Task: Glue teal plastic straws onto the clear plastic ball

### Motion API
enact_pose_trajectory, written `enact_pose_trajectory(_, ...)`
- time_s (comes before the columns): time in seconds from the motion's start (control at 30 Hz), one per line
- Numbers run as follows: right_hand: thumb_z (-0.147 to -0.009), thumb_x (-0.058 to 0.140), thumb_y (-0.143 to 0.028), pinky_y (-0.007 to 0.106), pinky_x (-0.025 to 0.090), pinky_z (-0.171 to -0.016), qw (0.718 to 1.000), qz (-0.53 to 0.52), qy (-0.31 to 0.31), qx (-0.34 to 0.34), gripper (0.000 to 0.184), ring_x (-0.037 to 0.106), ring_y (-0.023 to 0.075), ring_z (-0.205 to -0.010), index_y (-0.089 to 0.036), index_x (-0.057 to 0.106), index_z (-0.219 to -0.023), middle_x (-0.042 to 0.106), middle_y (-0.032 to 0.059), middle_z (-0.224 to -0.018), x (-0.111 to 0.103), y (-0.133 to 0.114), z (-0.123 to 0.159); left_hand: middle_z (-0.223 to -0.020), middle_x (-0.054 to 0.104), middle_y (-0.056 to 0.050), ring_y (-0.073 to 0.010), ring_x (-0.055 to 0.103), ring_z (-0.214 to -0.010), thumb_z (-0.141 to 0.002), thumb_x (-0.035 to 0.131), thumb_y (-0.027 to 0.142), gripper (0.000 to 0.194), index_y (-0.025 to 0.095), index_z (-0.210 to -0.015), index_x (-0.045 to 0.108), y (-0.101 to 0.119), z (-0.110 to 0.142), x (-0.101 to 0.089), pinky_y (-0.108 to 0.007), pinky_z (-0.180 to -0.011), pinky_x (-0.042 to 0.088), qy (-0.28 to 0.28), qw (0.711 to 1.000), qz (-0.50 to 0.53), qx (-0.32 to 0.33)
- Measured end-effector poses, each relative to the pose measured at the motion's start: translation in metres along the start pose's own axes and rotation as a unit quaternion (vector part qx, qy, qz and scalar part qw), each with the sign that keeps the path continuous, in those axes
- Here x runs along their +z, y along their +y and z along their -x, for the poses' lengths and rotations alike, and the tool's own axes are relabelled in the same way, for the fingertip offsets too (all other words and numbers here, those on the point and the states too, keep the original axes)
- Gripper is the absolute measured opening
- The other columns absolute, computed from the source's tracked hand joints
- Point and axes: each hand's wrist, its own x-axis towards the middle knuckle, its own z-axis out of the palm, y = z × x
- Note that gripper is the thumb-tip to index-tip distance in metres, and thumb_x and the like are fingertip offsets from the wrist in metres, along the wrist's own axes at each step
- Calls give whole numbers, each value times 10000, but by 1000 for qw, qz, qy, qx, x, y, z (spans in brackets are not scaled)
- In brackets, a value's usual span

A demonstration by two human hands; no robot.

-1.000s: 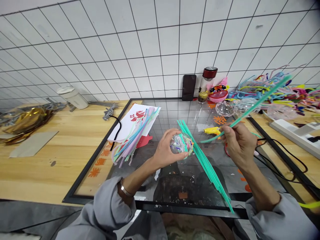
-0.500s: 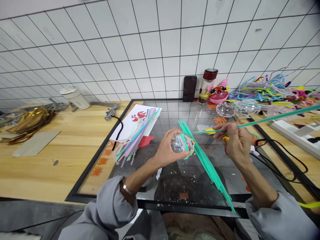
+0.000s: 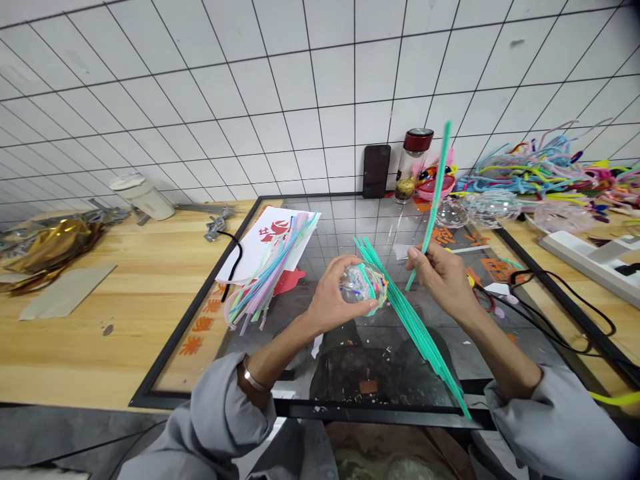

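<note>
My left hand (image 3: 327, 297) is closed around a clear plastic ball (image 3: 356, 285) with coloured bits inside and a green strip across it. Between the thumb and fingers of my right hand (image 3: 440, 273) is a green pipe cleaner (image 3: 436, 193), standing nearly upright with its lower end below the fingers. A bundle of green pipe cleaners (image 3: 413, 327) lies slantwise on the glass-topped panel (image 3: 330, 230) between my two hands. To the left, pastel pipe cleaners (image 3: 275, 267) rest across a white sheet (image 3: 245, 250) with a red print.
Along the tiled wall stand a phone (image 3: 377, 172) and a red-lidded glass bottle (image 3: 413, 167). Clear plastic shells (image 3: 493, 209) and a heap of coloured pipe cleaners (image 3: 540, 167) lie at right, near a white power strip (image 3: 590, 263) and black cable (image 3: 535, 320). Gold foil (image 3: 65, 247) sits far left.
My right hand has moved left, turning the green pipe cleaner from nearly level to nearly upright. My left hand still holds the ball in about the same spot. The view has shifted slightly.
</note>
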Motion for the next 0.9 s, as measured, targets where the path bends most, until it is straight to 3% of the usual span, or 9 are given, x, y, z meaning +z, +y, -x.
enact_pose_trajectory(0.13,-915,434,-607,279,376,-535,999,20,-30,8,483,515,144,-494,-196,586,-712,530,-17,-523,6,14,5,-1229,563,-116,-283,547,-1187,-637,783,272,611,180,-1174,508,2,0,0,-460,-1062,426,-2,1000,-1,-7)
enact_pose_trajectory(0.23,-942,437,-530,300,451,-609,1000,-8,-17,-2,400,619,173,-629,-189,616,-832,655,32,-711,5,18,8,-1223,566,-108,-277,551,-1177,-636,782,277,607,187,-1171,510,3,-1,0,-446,-1056,429,-1,1000,-4,-15)
enact_pose_trajectory(0.37,-959,461,-355,356,507,-850,994,-23,-32,-103,223,667,206,-957,-208,629,-940,694,80,-1021,6,20,11,-1213,577,-95,-274,560,-1157,-628,789,287,613,197,-1167,512,2,-2,-1,-434,-1038,438,8,999,2,-31)
enact_pose_trajectory(0.43,-941,466,-259,367,510,-889,986,10,-45,-163,177,652,212,-1038,-213,636,-949,680,94,-1103,11,23,14,-1211,578,-91,-275,563,-1148,-627,792,291,618,201,-1170,511,1,-2,-1,-433,-1034,439,15,999,5,-51)
enact_pose_trajectory(0.6,-791,375,-8,391,525,-905,961,114,-114,-224,454,628,224,-1137,-198,636,-1111,643,116,-1261,19,34,18,-1218,570,-98,-286,548,-1161,-619,798,308,635,199,-1172,505,-2,-2,-1,-449,-1045,420,22,998,6,-65)
enact_pose_trajectory(0.67,-764,366,-2,406,515,-901,962,181,-73,-192,482,632,243,-1114,-183,644,-1114,670,119,-1207,13,38,15,-1219,569,-95,-282,547,-1160,-622,795,303,631,201,-1173,506,-3,-2,-1,-444,-1045,421,21,998,9,-62)
enact_pose_trajectory(0.77,-875,402,-176,416,506,-798,946,320,18,-50,340,653,285,-969,-130,649,-1104,684,165,-1069,-5,43,5,-1215,571,-90,-276,552,-1158,-625,795,295,630,203,-1178,509,-3,-2,-1,-442,-1049,423,15,998,11,-60)
enact_pose_trajectory(0.83,-929,402,-417,431,483,-722,902,429,5,52,445,647,332,-911,-79,649,-1080,661,217,-1044,-17,46,-1,-1218,570,-90,-277,552,-1162,-623,800,296,635,205,-1180,510,-3,-2,-1,-448,-1057,420,14,998,10,-60)
enact_pose_trajectory(0.9,-920,383,-561,433,466,-700,860,490,-57,133,597,645,364,-920,-43,649,-1050,645,251,-1045,-25,49,-5,-1221,571,-89,-278,553,-1164,-621,801,291,636,208,-1180,511,-3,-2,-1,-449,-1057,422,13,998,11,-62)
